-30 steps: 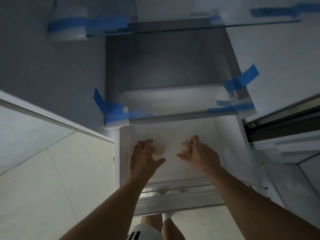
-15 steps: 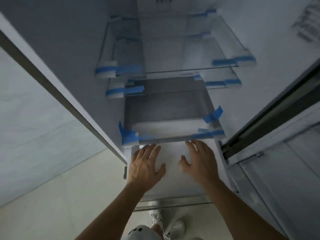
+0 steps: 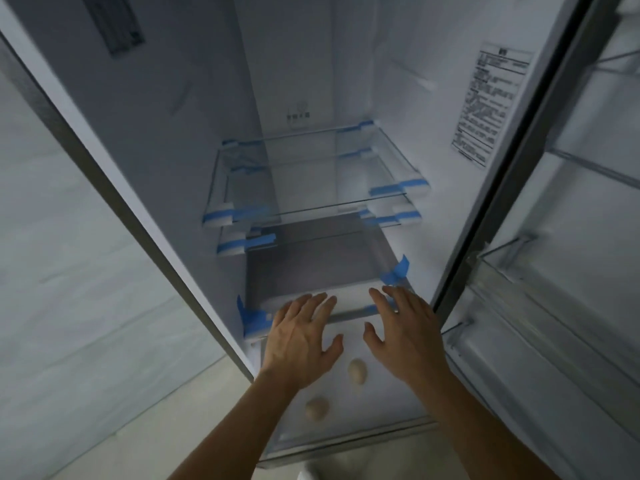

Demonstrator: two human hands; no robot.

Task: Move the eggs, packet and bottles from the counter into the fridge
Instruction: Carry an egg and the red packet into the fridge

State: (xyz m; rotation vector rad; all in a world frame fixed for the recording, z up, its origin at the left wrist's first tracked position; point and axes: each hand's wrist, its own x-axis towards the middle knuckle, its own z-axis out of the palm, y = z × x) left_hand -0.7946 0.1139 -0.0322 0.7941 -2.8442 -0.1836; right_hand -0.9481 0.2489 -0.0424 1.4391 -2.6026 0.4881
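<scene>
Two pale oval eggs [image 3: 357, 371] lie apart in the white pulled-out fridge drawer [image 3: 377, 415], beneath both arms. The left hand [image 3: 299, 337] and right hand [image 3: 405, 336] hover flat, fingers spread and holding nothing, at the front edge of the grey blue-taped drawer cover [image 3: 318, 268]. Clear glass shelves [image 3: 311, 178] sit above.

In the drawer [image 3: 349, 439], before and below the glass shelves [image 3: 311, 202], the near egg [image 3: 316, 407] lies left of the far egg [image 3: 357, 371], which sits between my left hand [image 3: 299, 337] and right hand [image 3: 405, 336].
</scene>
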